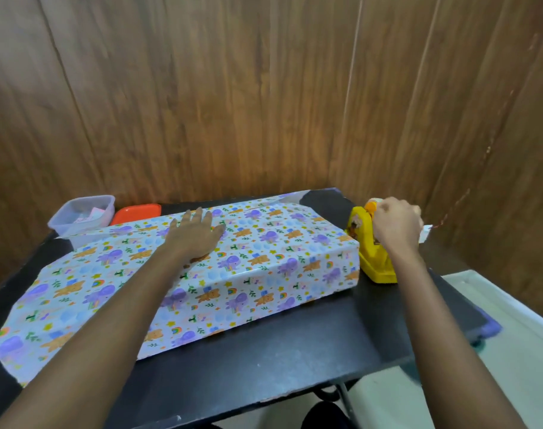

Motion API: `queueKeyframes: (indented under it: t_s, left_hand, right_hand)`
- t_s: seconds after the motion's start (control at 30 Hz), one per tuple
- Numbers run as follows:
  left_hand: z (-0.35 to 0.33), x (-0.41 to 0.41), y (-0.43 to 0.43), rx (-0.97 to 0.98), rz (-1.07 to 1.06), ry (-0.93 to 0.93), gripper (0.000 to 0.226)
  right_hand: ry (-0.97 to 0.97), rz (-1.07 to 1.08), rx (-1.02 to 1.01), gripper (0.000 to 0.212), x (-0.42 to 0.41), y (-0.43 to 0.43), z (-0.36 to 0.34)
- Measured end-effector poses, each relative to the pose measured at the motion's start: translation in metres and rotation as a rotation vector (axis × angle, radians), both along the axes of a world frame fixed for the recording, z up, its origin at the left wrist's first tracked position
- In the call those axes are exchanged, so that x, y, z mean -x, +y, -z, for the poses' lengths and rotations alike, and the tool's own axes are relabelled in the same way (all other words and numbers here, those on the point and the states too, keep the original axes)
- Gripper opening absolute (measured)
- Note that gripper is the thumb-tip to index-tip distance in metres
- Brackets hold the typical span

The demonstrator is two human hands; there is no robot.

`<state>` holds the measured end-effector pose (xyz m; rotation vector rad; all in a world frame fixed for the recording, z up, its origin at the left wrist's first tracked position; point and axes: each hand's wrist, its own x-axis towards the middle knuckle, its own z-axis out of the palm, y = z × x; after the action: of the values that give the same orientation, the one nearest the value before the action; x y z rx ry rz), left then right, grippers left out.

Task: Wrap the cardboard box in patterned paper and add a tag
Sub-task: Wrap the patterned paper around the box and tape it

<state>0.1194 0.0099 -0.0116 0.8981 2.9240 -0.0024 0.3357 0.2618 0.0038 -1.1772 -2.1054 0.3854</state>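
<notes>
A long flat box [264, 261] lies across the black table [279, 360], covered in pale patterned paper with purple and orange animals. My left hand [196, 235] presses flat on top of the paper near the far seam, fingers spread. My right hand [395, 226] is closed on the top of a yellow tape dispenser [374, 258] standing just off the box's right end. The cardboard itself is hidden under the paper. Loose paper sticks out past the box at the left end [25, 332] and at the far right corner [292, 198].
A clear plastic tub [83, 213] with small paper pieces inside sits at the table's back left, an orange lid [137, 213] beside it. A wood-panel wall stands right behind the table. A white surface [511, 329] lies off the table's right edge.
</notes>
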Motion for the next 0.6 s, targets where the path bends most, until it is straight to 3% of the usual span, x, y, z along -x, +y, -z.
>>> queueKeyframes:
  t_s: [0.1,0.23,0.4,0.6]
  left_hand:
    - [0.002,0.001,0.000,-0.007,0.005,0.016,0.065]
    - [0.002,0.001,-0.001,-0.007,0.008,0.025,0.065]
    - [0.002,0.002,-0.001,-0.014,0.005,0.020,0.065]
    - [0.003,0.001,-0.002,-0.019,0.002,0.023,0.065]
  right_hand:
    - [-0.016,0.106,0.309,0.036,-0.030,0.022,0.006]
    - [0.088,-0.038,0.612,0.042,-0.041,0.032,0.007]
    - [0.090,-0.110,0.756,0.042,-0.040,0.040,-0.001]
    - [0.248,-0.118,0.708,0.027,-0.043,0.039,-0.011]
